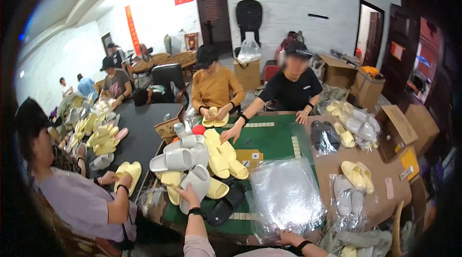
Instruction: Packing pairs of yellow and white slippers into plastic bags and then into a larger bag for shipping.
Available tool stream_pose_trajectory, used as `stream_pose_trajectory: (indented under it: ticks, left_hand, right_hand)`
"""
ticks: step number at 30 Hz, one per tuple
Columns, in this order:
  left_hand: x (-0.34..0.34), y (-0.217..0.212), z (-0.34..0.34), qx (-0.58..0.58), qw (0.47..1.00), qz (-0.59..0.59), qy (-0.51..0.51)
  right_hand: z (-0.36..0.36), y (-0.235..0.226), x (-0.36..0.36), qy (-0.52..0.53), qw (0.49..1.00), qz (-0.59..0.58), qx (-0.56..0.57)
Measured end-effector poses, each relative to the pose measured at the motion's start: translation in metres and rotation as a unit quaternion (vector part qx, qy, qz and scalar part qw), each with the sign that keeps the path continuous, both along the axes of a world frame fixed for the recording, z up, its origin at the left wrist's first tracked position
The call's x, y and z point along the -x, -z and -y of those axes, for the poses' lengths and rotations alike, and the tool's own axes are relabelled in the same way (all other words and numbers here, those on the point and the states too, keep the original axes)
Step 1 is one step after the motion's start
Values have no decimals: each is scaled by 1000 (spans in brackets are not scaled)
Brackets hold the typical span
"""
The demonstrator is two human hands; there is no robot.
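My left hand [189, 196] grips a light grey slipper [196, 182] above the pile at the left of the green table [281, 134]. Around it lie more grey slippers [172, 160] and yellow slippers [220, 154], with a black slipper [226, 205] just to the right. At the table's near edge, my right hand [290, 238] touches the lower edge of a stack of clear plastic bags [288, 197]. Its fingers look spread, with nothing plainly held. Across the table a person in black reaches one hand [232, 133] to the yellow slippers.
A person in orange handles yellow slippers [214, 118] at the far side. On the left, another holds a yellow pair [128, 174] by a dark table [139, 129]. Bagged slippers [348, 193] lie on the brown surface at right, below open cardboard boxes [395, 132]. Mahjong tiles [295, 147] line the green top.
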State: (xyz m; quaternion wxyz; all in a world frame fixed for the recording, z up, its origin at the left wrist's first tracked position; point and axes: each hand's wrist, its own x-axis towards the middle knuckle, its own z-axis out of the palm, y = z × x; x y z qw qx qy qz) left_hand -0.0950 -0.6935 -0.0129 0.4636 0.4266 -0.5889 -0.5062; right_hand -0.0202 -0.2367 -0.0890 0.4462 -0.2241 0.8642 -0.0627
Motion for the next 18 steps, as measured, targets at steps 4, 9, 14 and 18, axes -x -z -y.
stream_pose_trajectory:
  ticks: [4,9,14,18]
  left_hand:
    - [6,-47,21,85,991,-65,83]
    - [4,-30,97,-5,971,-3,241]
    - [36,-71,40,-153,932,25,327]
    - [43,26,110,33,918,79,388]
  right_hand:
    - [1,-3,-4,6,1000,-21,8]
    - [11,27,-4,27,993,-53,103]
    - [1,8,-16,121,983,-100,94]
    - [2,-14,-19,100,985,-118,69]
